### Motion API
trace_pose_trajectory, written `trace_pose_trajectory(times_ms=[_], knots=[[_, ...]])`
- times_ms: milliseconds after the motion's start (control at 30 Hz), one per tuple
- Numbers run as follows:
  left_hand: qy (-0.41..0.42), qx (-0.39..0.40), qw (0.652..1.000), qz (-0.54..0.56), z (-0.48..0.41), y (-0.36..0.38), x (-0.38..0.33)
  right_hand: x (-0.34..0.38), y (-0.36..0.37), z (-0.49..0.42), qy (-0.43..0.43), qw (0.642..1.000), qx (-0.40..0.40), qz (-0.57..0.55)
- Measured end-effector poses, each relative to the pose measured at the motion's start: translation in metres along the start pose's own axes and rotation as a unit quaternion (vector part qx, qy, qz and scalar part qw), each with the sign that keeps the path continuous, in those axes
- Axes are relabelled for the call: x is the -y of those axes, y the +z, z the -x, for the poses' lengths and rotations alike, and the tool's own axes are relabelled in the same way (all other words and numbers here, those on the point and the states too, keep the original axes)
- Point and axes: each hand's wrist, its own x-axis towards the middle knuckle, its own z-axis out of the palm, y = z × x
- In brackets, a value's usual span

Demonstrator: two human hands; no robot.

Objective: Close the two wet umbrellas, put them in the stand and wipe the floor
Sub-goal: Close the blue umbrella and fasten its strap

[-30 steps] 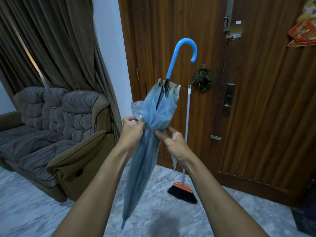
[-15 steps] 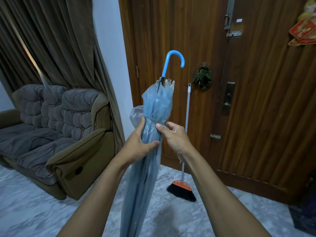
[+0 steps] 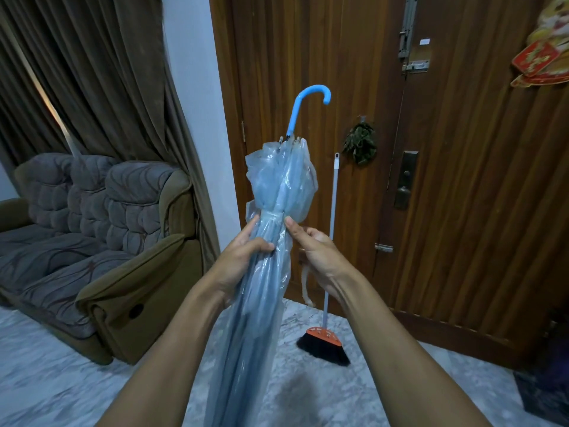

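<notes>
A folded translucent blue umbrella (image 3: 278, 186) stands upright in front of me, its curved blue handle (image 3: 304, 103) at the top and its tip below the frame. My left hand (image 3: 243, 257) is wrapped around the gathered canopy at mid-length. My right hand (image 3: 314, 251) pinches the canopy at the strap band just above, thumb pressed to the plastic. No second umbrella and no stand are in view.
A broom (image 3: 326, 334) with an orange head and black bristles leans on the wooden door (image 3: 462, 180). A brown-grey sofa (image 3: 92, 241) and dark curtains (image 3: 92, 72) fill the left. Marble floor (image 3: 61, 380) lies below, with a dark mat (image 3: 545, 392) at the right edge.
The umbrella has shifted slightly lower and more upright. My left hand went from pinching the folds to wrapping round the canopy, and the folds are gathered tighter under the band.
</notes>
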Motion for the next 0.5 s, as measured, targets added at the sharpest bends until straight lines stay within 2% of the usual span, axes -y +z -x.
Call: trace_pose_trajectory(times_ms=[100,167,267,333,400,500], knots=[[-0.020,0.036,0.999,0.021,0.000,0.001,0.001,0.002,-0.001,0.000,0.014,0.998,0.054,-0.004],[-0.020,0.029,0.999,0.003,-0.002,0.002,-0.001,0.004,-0.002,0.000,-0.004,0.998,0.054,-0.014],[0.001,-0.081,0.983,-0.166,-0.010,0.003,-0.007,0.005,0.002,0.000,-0.040,0.999,0.004,0.020],[0.026,-0.121,0.971,-0.203,-0.012,0.004,-0.009,0.002,0.006,-0.001,-0.052,0.998,-0.027,0.035],[0.045,-0.118,0.970,-0.208,-0.011,0.002,-0.007,0.000,0.009,0.001,-0.064,0.997,-0.045,0.015],[0.029,-0.059,0.969,-0.240,-0.007,-0.004,0.005,0.002,0.014,0.001,-0.072,0.996,-0.053,-0.001]])
